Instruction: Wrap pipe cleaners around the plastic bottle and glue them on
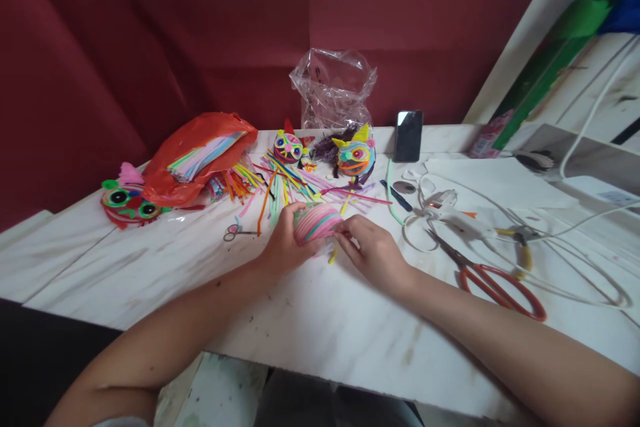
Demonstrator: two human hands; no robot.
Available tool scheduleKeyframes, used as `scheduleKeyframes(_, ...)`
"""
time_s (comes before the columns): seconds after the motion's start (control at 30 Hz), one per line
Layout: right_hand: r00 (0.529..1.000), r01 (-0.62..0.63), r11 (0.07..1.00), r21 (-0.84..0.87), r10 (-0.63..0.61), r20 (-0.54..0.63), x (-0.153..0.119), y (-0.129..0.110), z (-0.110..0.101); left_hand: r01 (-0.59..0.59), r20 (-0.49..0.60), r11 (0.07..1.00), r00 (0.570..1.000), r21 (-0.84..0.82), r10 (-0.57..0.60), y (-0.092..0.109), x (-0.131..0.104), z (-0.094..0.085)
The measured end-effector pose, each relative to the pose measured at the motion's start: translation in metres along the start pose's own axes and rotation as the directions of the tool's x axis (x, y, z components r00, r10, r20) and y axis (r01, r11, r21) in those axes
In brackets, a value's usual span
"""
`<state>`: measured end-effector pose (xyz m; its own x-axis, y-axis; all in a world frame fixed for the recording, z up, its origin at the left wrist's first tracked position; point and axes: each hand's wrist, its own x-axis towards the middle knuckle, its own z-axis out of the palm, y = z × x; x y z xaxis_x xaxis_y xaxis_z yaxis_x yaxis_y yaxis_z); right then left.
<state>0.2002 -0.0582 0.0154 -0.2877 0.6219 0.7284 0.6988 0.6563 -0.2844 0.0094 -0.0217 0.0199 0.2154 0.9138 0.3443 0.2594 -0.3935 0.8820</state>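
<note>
Between my hands, above the marble-patterned table, is a rounded piece wrapped in pink and green pipe cleaners. My left hand is closed around its left side, thumb on top. At its right edge my right hand pinches with thumb and forefinger, seemingly on a pink pipe cleaner end, too small to make out surely. A yellow strip shows just below the piece. Behind it lie loose pipe cleaners in many colours. Two finished-looking animal faces, a small pink one and a blue-and-yellow one, stand farther back.
At left, a red bag of pipe cleaners adjoins a red-green face. Small scissors lie nearby. At right are orange-handled scissors, pliers, a glue gun and white cables. A phone leans behind, near a clear bag.
</note>
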Motion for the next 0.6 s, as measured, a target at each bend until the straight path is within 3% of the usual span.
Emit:
scheduleKeyframes(0.37,0.997,-0.076,0.997,0.023,0.075,0.028,-0.0014,0.0023,0.0033,-0.024,0.094,0.993,0.995,-0.119,0.035,-0.0073,0.0044,-0.0082)
scheduleKeyframes(0.6,0.997,-0.069,0.997,0.015,0.069,0.025,-0.0019,0.0008,0.0035,-0.042,0.080,0.999,0.996,0.015,0.041,-0.0075,0.0038,-0.0073)
